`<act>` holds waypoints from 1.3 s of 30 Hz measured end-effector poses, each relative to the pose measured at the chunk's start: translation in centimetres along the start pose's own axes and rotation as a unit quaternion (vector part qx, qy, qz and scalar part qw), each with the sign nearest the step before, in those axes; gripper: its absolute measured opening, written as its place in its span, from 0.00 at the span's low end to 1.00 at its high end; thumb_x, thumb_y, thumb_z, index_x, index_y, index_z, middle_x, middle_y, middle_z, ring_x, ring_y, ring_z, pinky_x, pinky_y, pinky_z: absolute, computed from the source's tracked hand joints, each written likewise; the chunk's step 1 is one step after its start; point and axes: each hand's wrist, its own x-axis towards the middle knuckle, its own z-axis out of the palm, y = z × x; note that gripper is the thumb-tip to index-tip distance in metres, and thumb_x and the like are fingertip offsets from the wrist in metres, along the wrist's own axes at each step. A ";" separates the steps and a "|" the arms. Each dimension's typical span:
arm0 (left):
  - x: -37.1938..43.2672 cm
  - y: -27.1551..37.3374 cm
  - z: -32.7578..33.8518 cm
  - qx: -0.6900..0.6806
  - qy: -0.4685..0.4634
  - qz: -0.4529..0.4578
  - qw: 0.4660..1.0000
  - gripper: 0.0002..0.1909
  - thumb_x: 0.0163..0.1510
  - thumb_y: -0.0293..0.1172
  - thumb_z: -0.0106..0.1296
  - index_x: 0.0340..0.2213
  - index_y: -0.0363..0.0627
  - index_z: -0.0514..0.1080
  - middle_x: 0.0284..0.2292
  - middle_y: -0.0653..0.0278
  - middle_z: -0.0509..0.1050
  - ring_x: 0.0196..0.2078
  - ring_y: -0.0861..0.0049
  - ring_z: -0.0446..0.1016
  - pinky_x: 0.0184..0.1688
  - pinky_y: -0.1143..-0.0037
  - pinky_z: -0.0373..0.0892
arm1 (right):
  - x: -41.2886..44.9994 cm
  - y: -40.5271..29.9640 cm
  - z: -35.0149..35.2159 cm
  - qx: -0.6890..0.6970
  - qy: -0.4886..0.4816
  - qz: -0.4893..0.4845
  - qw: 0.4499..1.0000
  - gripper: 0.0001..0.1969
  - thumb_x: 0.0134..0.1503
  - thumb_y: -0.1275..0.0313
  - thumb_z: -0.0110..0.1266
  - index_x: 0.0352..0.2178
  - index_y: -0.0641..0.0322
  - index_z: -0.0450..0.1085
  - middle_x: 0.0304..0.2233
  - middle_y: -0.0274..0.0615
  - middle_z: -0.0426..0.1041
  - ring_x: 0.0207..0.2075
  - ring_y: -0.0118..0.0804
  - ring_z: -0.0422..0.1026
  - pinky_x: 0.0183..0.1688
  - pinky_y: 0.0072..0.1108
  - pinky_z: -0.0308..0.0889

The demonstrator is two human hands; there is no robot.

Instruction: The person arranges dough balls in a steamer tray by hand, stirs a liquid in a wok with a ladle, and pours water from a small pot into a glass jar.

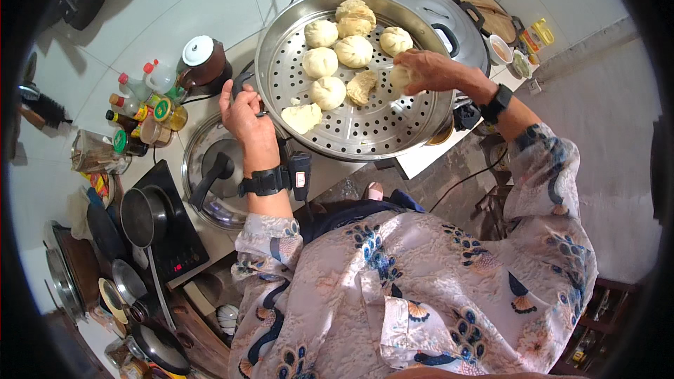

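A wide perforated metal steamer tray (pixel 337 131) lies before me, with several pleated steamed buns (pixel 354 51) on it. My right hand (pixel 429 71) is inside its right side, with the fingers around a pale bun (pixel 401 78), partly hidden by the hand. At the left rim, the curled fingers of my left hand (pixel 247 113) hold the tray's black side handle (pixel 242 81); one finger points up. Near the tray's middle lies a torn brownish piece of bun (pixel 362 87). Another broken piece (pixel 301 117) rests by the lower left rim.
A glass pan lid (pixel 192 168) lies left of the tray, near an induction cooker (pixel 184 242) bearing a small saucepan (pixel 145 216). Bottles and jars (pixel 171 114) line the wall. Behind the tray is a large grey domed lid (pixel 416 10); a white bowl (pixel 499 49) stands further right.
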 end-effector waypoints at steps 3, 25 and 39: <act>-0.4 0.2 0.3 -0.003 0.006 -0.008 1.000 0.26 0.32 0.11 0.40 0.38 0.42 0.59 0.21 0.62 0.66 0.14 0.86 0.54 0.20 0.86 0.56 | 1.0 0.1 -0.2 -0.055 -0.068 0.027 0.996 0.31 0.38 0.66 0.55 0.44 0.66 0.54 0.38 0.50 0.61 0.41 0.46 0.61 0.43 0.27 0.58; 0.0 -0.2 -0.1 0.001 0.023 -0.001 1.000 0.26 0.32 0.11 0.40 0.39 0.41 0.59 0.23 0.59 0.67 0.12 0.84 0.54 0.21 0.83 0.59 | 7.0 -7.9 4.3 -0.337 0.043 -0.209 0.917 0.24 0.32 0.64 0.57 0.34 0.60 0.64 0.34 0.40 0.61 0.39 0.37 0.59 0.39 0.26 0.57; 0.2 -0.3 -0.4 0.003 -0.010 -0.005 1.000 0.26 0.34 0.11 0.40 0.39 0.41 0.58 0.23 0.59 0.66 0.12 0.84 0.55 0.23 0.83 0.60 | 9.7 -11.2 7.6 -0.268 0.160 -0.234 0.921 0.17 0.35 0.71 0.50 0.31 0.62 0.59 0.27 0.44 0.64 0.29 0.41 0.67 0.25 0.26 0.66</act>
